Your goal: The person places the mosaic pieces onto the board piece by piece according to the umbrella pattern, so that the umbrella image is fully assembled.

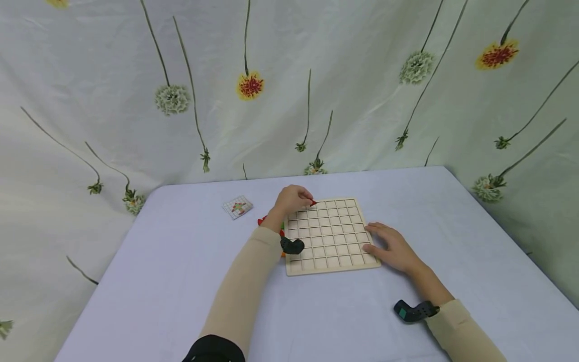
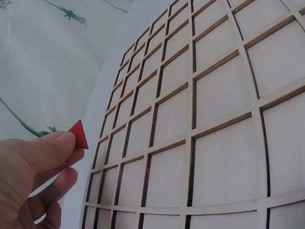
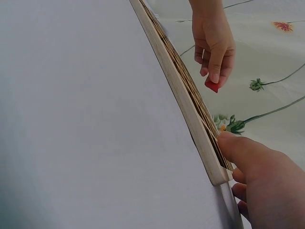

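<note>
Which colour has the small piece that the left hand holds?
Red; the piece shows best in the left wrist view.

Board (image 1: 332, 234) on table (image 1: 190, 281), card (image 1: 237, 207) to its left

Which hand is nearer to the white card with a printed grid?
Left. The left hand, pinching a red triangular piece, is to the right of the card, apart from it; the right hand is farther, at the right edge of the pale wooden grid board.

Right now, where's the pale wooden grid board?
The board lies below and right of centre in the head view, the right hand at its right edge.
</note>
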`<state>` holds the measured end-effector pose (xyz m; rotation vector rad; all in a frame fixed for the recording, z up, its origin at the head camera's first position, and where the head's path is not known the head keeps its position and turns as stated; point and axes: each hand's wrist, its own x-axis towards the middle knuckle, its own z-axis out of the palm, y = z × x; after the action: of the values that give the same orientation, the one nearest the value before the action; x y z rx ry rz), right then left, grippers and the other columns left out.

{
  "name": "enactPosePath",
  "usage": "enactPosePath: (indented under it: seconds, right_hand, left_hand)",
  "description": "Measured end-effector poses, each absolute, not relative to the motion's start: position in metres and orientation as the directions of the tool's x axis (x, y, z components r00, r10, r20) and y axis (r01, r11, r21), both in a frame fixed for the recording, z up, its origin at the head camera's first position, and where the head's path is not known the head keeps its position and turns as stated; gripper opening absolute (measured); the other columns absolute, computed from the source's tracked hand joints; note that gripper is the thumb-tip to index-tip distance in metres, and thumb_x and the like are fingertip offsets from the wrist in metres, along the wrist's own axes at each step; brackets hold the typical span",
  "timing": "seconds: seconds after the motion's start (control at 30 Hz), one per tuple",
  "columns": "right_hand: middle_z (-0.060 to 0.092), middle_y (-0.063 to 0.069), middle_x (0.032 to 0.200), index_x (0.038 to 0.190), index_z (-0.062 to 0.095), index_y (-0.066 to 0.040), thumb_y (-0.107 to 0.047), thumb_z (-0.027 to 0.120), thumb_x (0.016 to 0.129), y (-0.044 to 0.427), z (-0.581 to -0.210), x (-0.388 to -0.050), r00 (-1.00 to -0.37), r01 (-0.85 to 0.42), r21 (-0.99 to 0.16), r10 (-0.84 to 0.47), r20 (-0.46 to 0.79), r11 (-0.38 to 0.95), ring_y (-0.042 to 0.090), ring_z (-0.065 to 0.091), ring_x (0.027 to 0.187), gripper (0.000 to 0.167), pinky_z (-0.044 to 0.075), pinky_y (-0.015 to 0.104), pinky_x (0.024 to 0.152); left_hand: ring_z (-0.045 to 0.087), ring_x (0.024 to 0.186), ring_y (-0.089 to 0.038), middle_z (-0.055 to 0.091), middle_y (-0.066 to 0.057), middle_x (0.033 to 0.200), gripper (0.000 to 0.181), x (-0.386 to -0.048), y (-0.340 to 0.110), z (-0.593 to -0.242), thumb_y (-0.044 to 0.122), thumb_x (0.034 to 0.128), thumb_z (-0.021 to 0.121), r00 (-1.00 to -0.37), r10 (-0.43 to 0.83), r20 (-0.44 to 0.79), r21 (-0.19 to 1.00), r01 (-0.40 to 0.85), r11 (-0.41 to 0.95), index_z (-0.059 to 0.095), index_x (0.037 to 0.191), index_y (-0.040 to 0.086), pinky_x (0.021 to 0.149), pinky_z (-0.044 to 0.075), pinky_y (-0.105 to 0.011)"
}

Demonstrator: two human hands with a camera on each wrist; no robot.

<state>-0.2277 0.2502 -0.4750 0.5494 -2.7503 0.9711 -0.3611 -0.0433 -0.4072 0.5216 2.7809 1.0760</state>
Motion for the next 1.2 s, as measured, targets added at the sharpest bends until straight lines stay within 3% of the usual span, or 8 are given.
enactPosePath:
  seconds: [0.73,0.93,1.2]
  right_hand:
    - [0.049,0.025,0.140,0.134,0.054,0.004,-0.029,0.067,0.091,0.250,-0.474,-0.228,-0.920,-0.391,-0.568,-0.283,0.272,0.724,0.046,0.036,0.134,0.057,0.024,0.061,0.107]
    - [0.048,0.024,0.140,0.135,0.054,0.003,-0.031,0.067,0.091,0.251,-0.475,-0.229,-0.923,-0.384,-0.570,-0.280,0.265,0.727,0.046,0.035,0.134,0.057,0.024,0.061,0.107]
    - [0.049,0.024,0.140,0.134,0.054,0.003,-0.030,0.067,0.090,0.250,-0.474,-0.228,-0.921,-0.387,-0.576,-0.279,0.270,0.720,0.046,0.036,0.134,0.056,0.024,0.062,0.107]
  left_hand:
    - [0.060,0.088,-0.020,0.067,-0.002,0.092,0.010,-0.363,-0.014,-0.409,0.015,0.0942,0.066,-0.926,0.379,0.006,0.605,0.305,0.736,0.073,0.098,0.011,0.083,0.048,-0.036]
    - [0.060,0.095,-0.021,0.068,-0.004,0.100,0.014,-0.363,-0.012,-0.413,0.014,0.0961,0.062,-0.922,0.385,0.021,0.574,0.327,0.751,0.074,0.103,0.011,0.087,0.047,-0.036]
    - [0.061,0.095,-0.022,0.068,-0.004,0.098,0.015,-0.360,-0.006,-0.416,0.015,0.0958,0.064,-0.931,0.363,0.030,0.568,0.315,0.760,0.075,0.105,0.011,0.086,0.048,-0.036]
